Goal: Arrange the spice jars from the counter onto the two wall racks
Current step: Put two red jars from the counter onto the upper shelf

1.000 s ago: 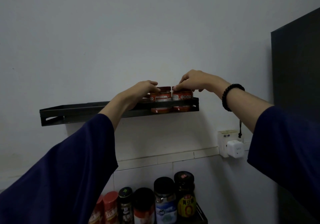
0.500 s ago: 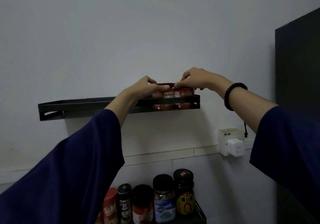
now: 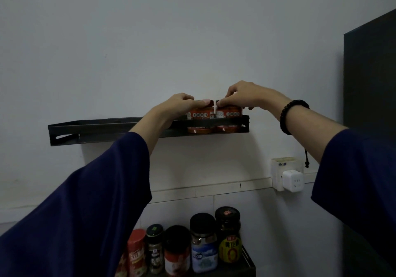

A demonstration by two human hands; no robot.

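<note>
Two small red-labelled jars stand side by side at the right end of the upper black wall rack [image 3: 102,126]. My left hand [image 3: 177,106] grips the lid of the left red jar [image 3: 200,115]. My right hand [image 3: 246,96] grips the lid of the right red jar [image 3: 229,114]. Both jars rest on the rack floor behind its front rail and touch each other. The lower rack [image 3: 249,261] holds several taller spice jars, among them a blue-labelled jar [image 3: 202,253] and a yellow-labelled jar [image 3: 229,244].
A white socket with a plug adapter [image 3: 292,180] sits on the wall right of the lower rack. A dark panel [image 3: 370,84] fills the right edge. The left part of the upper rack holds nothing. My wide blue sleeves hide the counter below.
The two jars have sunk lower into the upper rack and now sit on its floor. Both hands stay on the lids. The view has tilted slightly upward.
</note>
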